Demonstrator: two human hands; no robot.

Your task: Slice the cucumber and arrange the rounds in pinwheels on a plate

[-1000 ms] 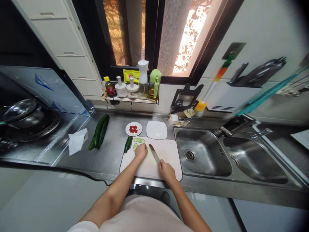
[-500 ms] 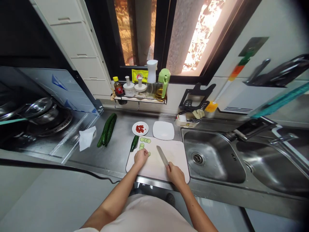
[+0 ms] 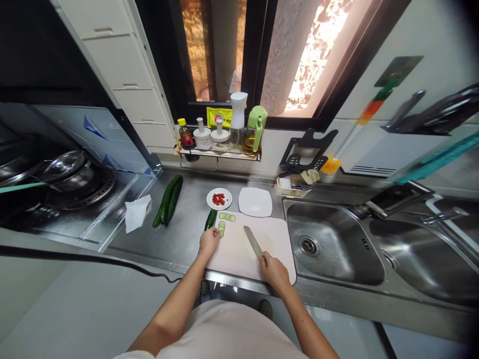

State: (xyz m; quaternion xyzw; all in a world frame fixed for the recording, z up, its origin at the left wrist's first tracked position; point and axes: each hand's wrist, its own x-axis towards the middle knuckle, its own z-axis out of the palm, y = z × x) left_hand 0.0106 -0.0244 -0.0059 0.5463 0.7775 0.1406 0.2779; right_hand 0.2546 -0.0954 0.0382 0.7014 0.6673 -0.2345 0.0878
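Observation:
A white cutting board [image 3: 239, 259] lies on the counter before me. My right hand [image 3: 275, 271] is wrapped round the handle of a kitchen knife [image 3: 253, 242], whose blade rests over the board and points away from me. My left hand [image 3: 209, 242] is at the board's left side, fingertips pinched at a cucumber slice [image 3: 221, 233] at the near end of a short column of slices. A row of cucumber slices [image 3: 227, 217] lies along the board's far edge. Beside my left fingers is a cut piece of cucumber [image 3: 211, 219], partly hidden by the hand.
Beyond the board stand a small plate of chopped red pepper pieces [image 3: 219, 199] and a white square plate [image 3: 255, 202]. Whole cucumbers [image 3: 168, 201] and a paper towel [image 3: 136, 213] lie left. A steel sink [image 3: 333, 244] adjoins right; a condiment rack [image 3: 220, 153] hangs behind.
My left hand has moved left across the board with a cucumber slice, from near the middle to the column of slices. The right hand and knife hold nearly the same place.

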